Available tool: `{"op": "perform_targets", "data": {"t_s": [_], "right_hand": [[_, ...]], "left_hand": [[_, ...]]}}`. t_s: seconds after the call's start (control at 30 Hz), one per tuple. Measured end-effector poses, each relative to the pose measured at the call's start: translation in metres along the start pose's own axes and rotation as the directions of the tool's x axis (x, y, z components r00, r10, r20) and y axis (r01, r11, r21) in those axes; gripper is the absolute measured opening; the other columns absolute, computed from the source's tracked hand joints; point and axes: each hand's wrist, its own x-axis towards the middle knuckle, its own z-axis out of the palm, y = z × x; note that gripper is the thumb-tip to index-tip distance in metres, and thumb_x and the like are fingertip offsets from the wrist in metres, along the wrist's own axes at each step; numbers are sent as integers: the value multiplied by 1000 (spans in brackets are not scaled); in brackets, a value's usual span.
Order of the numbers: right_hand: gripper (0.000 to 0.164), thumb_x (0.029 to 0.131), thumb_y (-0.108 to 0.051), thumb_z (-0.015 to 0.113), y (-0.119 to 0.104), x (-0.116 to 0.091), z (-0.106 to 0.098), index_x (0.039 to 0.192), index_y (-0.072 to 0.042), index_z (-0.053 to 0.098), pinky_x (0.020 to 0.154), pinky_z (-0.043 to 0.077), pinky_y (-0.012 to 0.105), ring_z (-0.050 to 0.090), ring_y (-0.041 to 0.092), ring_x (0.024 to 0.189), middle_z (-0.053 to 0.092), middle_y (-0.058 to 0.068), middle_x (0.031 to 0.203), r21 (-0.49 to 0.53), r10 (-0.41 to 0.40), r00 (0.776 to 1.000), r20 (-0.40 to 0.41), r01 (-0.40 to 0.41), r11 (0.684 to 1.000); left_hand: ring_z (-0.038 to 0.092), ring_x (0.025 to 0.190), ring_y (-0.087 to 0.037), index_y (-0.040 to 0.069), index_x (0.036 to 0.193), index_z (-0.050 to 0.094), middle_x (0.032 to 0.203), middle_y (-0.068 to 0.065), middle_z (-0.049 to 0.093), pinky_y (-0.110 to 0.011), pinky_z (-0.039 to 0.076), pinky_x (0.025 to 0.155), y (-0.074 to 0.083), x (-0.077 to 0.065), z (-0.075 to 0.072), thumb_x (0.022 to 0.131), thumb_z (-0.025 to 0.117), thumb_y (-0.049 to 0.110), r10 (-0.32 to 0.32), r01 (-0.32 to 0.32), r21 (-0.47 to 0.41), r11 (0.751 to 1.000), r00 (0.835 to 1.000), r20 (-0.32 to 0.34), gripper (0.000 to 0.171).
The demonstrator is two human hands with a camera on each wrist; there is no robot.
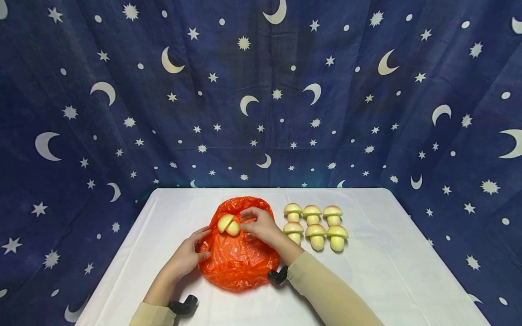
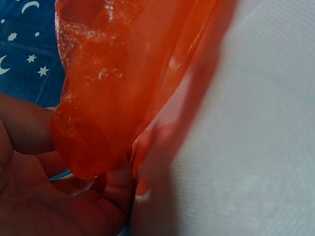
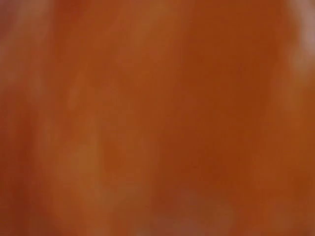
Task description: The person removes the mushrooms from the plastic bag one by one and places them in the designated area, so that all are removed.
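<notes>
An orange-red plastic bag (image 1: pixel 232 276) lies spread on the white table, its mouth wide. Inside its far left part rests a pale yellow toy mushroom (image 1: pixel 228 225), tipped over. My left hand (image 1: pixel 185 256) holds the bag's left side, with the bulging film between thumb and fingers, as the left wrist view also shows. Over the bag's middle, my right hand (image 1: pixel 263 228) has its fingers loosely extended just right of the mushroom, with nothing seen between them. Only blurred orange fills the right wrist view.
Several more toy mushrooms (image 1: pixel 317 236) stand in two rows right of the bag, yellow with reddish tops. The white table (image 1: pixel 387 271) ends at a dark blue curtain (image 1: pixel 261 113) with moons and stars. A black strap piece (image 1: pixel 184 304) shows at the left wrist.
</notes>
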Motion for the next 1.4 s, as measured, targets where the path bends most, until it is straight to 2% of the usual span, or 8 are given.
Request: {"op": "perform_targets", "data": {"t_s": [0.3, 0.47, 0.67, 0.8, 1.0, 1.4], "right_hand": [[47, 94, -11, 80, -2, 5, 3, 138, -3, 66, 80, 69, 41, 75, 19, 95, 70, 19, 138, -18, 10, 1000, 2, -10, 1000], [50, 94, -10, 80, -2, 8, 5, 140, -2, 64, 79, 68, 39, 76, 20, 96, 69, 21, 139, -29, 16, 1000, 15, -15, 999], [51, 92, -6, 80, 1, 16, 9, 140, -1, 64, 79, 69, 44, 75, 25, 103, 67, 23, 139, -35, 17, 1000, 13, -16, 999], [51, 92, -6, 81, 2, 18, 11, 140, -3, 64, 80, 69, 43, 73, 26, 108, 67, 21, 141, -50, 35, 999, 11, -35, 998], [53, 91, -6, 81, 1, 20, 13, 141, -4, 64, 79, 69, 40, 74, 25, 105, 67, 19, 141, -85, 41, 999, 19, -40, 996], [54, 90, -5, 83, 1, 26, 16, 141, -7, 64, 76, 69, 38, 74, 22, 94, 66, 15, 140, -68, 62, 998, 24, -60, 996]], "left_hand": [[25, 163, -51, 0, 157, 52, 174, -19, 36, -69, 23, 130, 1, -2, -2, 90, 72, -5, 7, -7, 12, 1000, 1000, 11, 70], [26, 163, -51, 1, 157, 52, 174, -18, 36, -69, 24, 129, 1, -1, -1, 90, 72, -6, -8, 8, 12, 1000, 1000, 4, 70], [24, 164, -50, 1, 157, 52, 174, -18, 36, -68, 20, 131, -1, -2, -1, 90, 72, -6, -5, 5, -2, 1000, 1000, -1, 71], [24, 164, -49, 1, 158, 51, 174, -17, 36, -68, 20, 131, -2, -1, -1, 90, 71, -7, -11, 11, -1, 1000, 1000, -2, 70], [23, 164, -50, 2, 158, 51, 175, -17, 35, -70, 19, 131, -3, 1, -1, 90, 70, -7, -13, 13, 10, 1000, 1000, -2, 71], [23, 164, -49, 2, 158, 51, 174, -19, 35, -69, 18, 132, -4, 2, -1, 92, 70, -5, 5, -6, 12, 1000, 1000, 3, 69]]}}
